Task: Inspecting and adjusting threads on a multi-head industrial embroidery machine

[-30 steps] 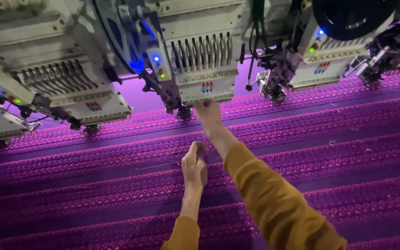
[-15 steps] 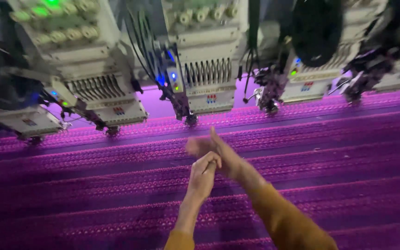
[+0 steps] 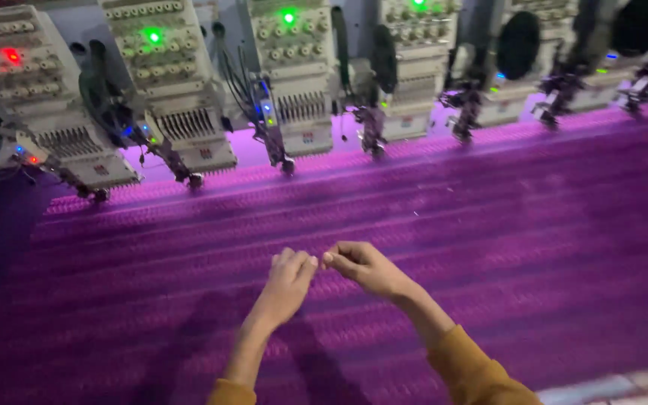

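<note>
Both hands hover together over the purple fabric (image 3: 489,247), low in the view at about 6 o'clock. The left hand (image 3: 288,279) has its fingers curled in, tips pressed toward the thumb; the right hand (image 3: 361,266) is likewise pinched, its fingertips (image 3: 329,259) pointing toward 9 o'clock and nearly touching the left hand's knuckles. Whether a thread runs between them is too fine to tell. Both forearms end in mustard-yellow sleeves (image 3: 481,375) at the bottom edge.

The fabric lies flat and stretched, filling most of the view. Its long axis runs from 8 o'clock to 2 o'clock, and the stitched rows on it follow that same line.

Along the fabric's far edge, from 10 o'clock to 2 o'clock, stands a row of embroidery machine heads (image 3: 181,90), their needle ends pointing down at the cloth. A red lamp (image 3: 13,55) glows on the head at 10 o'clock; green lamps (image 3: 154,35) glow on heads further along.
</note>
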